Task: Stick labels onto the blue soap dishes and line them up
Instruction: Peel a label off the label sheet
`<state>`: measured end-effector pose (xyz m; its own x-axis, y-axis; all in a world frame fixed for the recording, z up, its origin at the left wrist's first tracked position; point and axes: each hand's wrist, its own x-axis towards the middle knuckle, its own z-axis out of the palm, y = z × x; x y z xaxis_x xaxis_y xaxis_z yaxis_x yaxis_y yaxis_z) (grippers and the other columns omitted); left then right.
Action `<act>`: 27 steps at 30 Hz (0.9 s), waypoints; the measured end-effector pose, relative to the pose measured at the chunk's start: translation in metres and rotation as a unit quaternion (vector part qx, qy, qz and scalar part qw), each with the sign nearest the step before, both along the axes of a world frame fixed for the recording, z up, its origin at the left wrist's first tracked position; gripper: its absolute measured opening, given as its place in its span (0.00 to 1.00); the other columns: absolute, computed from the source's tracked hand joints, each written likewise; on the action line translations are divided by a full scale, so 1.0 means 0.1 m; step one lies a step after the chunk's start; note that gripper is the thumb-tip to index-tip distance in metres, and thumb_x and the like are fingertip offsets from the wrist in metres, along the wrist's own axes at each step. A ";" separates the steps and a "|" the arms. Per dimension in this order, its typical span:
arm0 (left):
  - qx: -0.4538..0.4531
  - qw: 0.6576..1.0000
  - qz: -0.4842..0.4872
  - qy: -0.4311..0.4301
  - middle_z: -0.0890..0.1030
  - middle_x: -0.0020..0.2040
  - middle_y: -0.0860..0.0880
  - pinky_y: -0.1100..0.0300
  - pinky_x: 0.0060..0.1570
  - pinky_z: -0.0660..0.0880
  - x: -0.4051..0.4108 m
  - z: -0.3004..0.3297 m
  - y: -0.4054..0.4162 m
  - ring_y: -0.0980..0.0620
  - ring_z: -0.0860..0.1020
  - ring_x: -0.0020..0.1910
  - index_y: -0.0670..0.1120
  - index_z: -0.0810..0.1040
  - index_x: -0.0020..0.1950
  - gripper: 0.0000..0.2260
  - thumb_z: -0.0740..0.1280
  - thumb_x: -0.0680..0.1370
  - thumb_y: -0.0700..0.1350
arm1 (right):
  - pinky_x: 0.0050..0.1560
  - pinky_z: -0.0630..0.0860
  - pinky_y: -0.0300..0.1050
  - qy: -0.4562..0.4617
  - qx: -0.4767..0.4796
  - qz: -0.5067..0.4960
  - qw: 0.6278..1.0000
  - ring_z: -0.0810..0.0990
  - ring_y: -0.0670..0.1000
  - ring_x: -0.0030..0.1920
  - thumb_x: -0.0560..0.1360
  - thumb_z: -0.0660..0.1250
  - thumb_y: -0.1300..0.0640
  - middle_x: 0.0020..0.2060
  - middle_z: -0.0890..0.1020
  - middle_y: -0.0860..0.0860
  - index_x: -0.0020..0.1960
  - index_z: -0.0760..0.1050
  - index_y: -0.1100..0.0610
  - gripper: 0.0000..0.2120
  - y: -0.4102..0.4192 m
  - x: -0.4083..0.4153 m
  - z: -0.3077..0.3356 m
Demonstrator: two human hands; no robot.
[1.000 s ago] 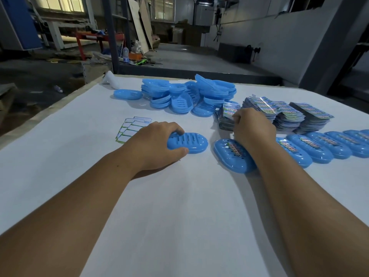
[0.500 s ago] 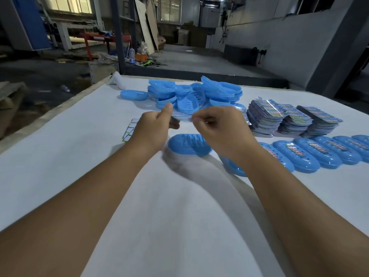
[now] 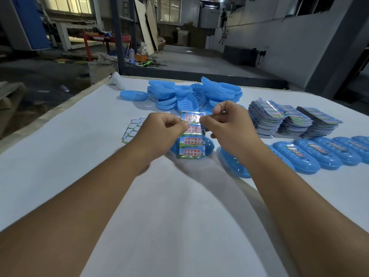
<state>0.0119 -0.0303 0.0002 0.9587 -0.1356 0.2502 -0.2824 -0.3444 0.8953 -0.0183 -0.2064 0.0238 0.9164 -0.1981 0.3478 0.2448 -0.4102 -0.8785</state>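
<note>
1. While both my hands meet at the centre of the frame, they hold one label sheet (image 3: pixel 192 134) upright between them, lifted above the white table (image 3: pixel 179 216).
2. My left hand (image 3: pixel 159 132) pinches the sheet's left edge near the top, thumb and fingers curled on it.
3. My right hand (image 3: pixel 229 126) pinches the upper right part of the sheet, fingers curled; whether a label is already lifted there I cannot tell.
4. Behind the sheet's lower part, a blue soap dish (image 3: pixel 208 145) lies on the table, only its edges showing.
5. Just right of it, under my right wrist, sits another dish (image 3: pixel 231 162), and from there a row of labelled dishes (image 3: pixel 311 154) runs to the right edge of the frame.
6. The sheet carries stacked labels with red Chinese writing on white, green along the bottom; the lower ones read "洗手护健康 你我共参与".
7. Three stacks of label sheets (image 3: pixel 289 120) stand in the right middle of the frame, behind the row.
8. A pile of unlabelled dishes (image 3: pixel 191 94) sits at upper centre.
9. Used backing sheets (image 3: pixel 130 129) lie left of my left hand.
</note>
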 end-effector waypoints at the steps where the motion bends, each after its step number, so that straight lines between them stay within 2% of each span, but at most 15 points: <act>1: -0.003 1.000 0.005 -0.005 0.84 0.38 0.62 0.71 0.33 0.77 0.01 0.01 0.01 0.68 0.81 0.39 0.52 0.84 0.41 0.08 0.70 0.79 0.52 | 0.32 0.75 0.35 0.000 -0.004 -0.004 1.000 0.82 0.44 0.34 0.76 0.74 0.60 0.43 0.86 0.61 0.42 0.70 0.52 0.13 -0.01 0.01 0.00; 3: -0.005 0.999 0.025 -0.019 0.83 0.37 0.65 0.69 0.33 0.75 0.03 0.03 0.03 0.72 0.78 0.37 0.53 0.84 0.40 0.09 0.69 0.79 0.52 | 0.31 0.74 0.33 0.004 -0.017 -0.012 1.000 0.80 0.46 0.36 0.77 0.73 0.60 0.43 0.85 0.62 0.42 0.70 0.52 0.13 -0.02 0.02 0.00; 5: 0.001 0.999 0.045 -0.030 0.82 0.37 0.65 0.63 0.37 0.73 0.06 0.05 0.06 0.72 0.77 0.38 0.52 0.83 0.39 0.11 0.68 0.80 0.52 | 0.30 0.73 0.31 0.008 -0.021 -0.013 1.000 0.79 0.44 0.34 0.78 0.73 0.60 0.41 0.84 0.60 0.42 0.70 0.52 0.12 -0.03 0.03 0.00; 9: 0.015 0.998 0.047 -0.035 0.82 0.38 0.65 0.59 0.41 0.79 0.06 0.03 0.06 0.62 0.80 0.42 0.52 0.83 0.39 0.11 0.67 0.80 0.52 | 0.29 0.72 0.30 0.005 -0.031 -0.005 0.999 0.77 0.41 0.30 0.77 0.74 0.60 0.38 0.83 0.59 0.42 0.71 0.53 0.12 -0.04 0.03 -0.01; 12: 0.017 0.998 0.035 -0.049 0.82 0.38 0.67 0.61 0.39 0.78 0.06 0.01 0.06 0.69 0.79 0.42 0.53 0.82 0.39 0.11 0.67 0.80 0.52 | 0.30 0.73 0.31 0.004 -0.034 -0.001 0.999 0.79 0.42 0.31 0.77 0.74 0.60 0.37 0.82 0.57 0.42 0.71 0.53 0.12 -0.04 0.04 -0.02; 14: 0.018 0.998 0.026 -0.052 0.82 0.38 0.67 0.61 0.38 0.77 0.06 0.01 0.06 0.71 0.78 0.42 0.54 0.82 0.39 0.11 0.67 0.81 0.51 | 0.30 0.74 0.32 0.006 -0.037 -0.001 0.999 0.80 0.42 0.32 0.77 0.74 0.60 0.36 0.82 0.54 0.42 0.71 0.53 0.12 -0.05 0.06 -0.03; 19: 0.011 0.998 -0.007 -0.059 0.84 0.41 0.62 0.57 0.47 0.82 0.02 0.01 0.04 0.63 0.81 0.45 0.53 0.82 0.42 0.09 0.67 0.82 0.50 | 0.33 0.72 0.28 -0.023 -0.120 -0.035 0.992 0.77 0.35 0.33 0.74 0.76 0.52 0.35 0.82 0.42 0.40 0.78 0.49 0.09 -0.05 0.07 -0.06; 21: 0.011 0.997 -0.017 -0.068 0.84 0.42 0.62 0.58 0.47 0.81 0.02 0.01 0.04 0.62 0.81 0.45 0.53 0.83 0.43 0.08 0.67 0.81 0.49 | 0.32 0.72 0.29 -0.020 -0.146 -0.031 0.989 0.77 0.36 0.33 0.74 0.76 0.50 0.33 0.83 0.42 0.38 0.80 0.47 0.08 -0.03 0.05 -0.07; 24: 0.016 0.996 -0.023 -0.079 0.84 0.42 0.61 0.66 0.44 0.78 0.01 0.01 0.04 0.63 0.81 0.44 0.52 0.83 0.45 0.07 0.68 0.81 0.49 | 0.30 0.71 0.29 -0.011 -0.151 -0.015 0.988 0.80 0.35 0.32 0.74 0.75 0.50 0.31 0.83 0.35 0.35 0.81 0.44 0.10 0.03 0.00 -0.05; 27: 0.022 0.995 -0.023 -0.097 0.84 0.41 0.59 0.69 0.42 0.76 -0.01 0.03 0.03 0.61 0.81 0.44 0.53 0.83 0.43 0.07 0.69 0.80 0.47 | 0.32 0.74 0.34 -0.018 -0.158 -0.017 0.987 0.81 0.37 0.33 0.74 0.74 0.49 0.31 0.84 0.36 0.35 0.82 0.43 0.09 0.06 -0.03 -0.04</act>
